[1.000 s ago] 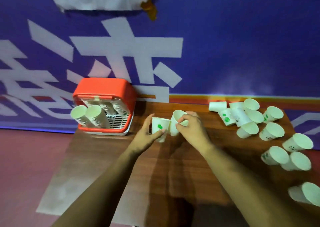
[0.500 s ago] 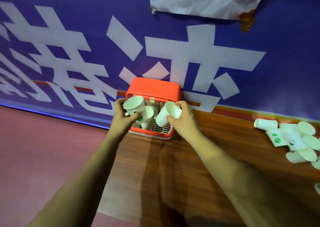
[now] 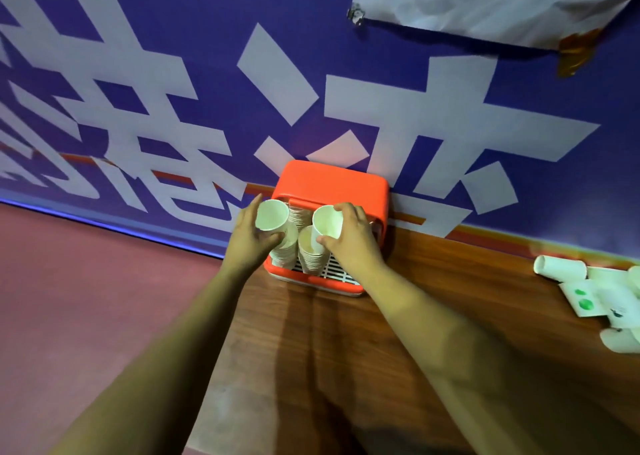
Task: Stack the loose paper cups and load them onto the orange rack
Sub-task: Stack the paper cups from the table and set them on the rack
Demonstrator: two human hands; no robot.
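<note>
Two cups poised right over the orange rack (image 3: 332, 184)!
Left hand (image 3: 254, 243) curls round the left cup (image 3: 272, 215), right hand (image 3: 349, 239) pinches the right cup (image 3: 327, 221), both just above the stacks (image 3: 311, 258) already seated there. Come down off-centre and a rim may catch, crumple, or topple a stack. Loose cups (image 3: 561, 269) wait far right.
</note>
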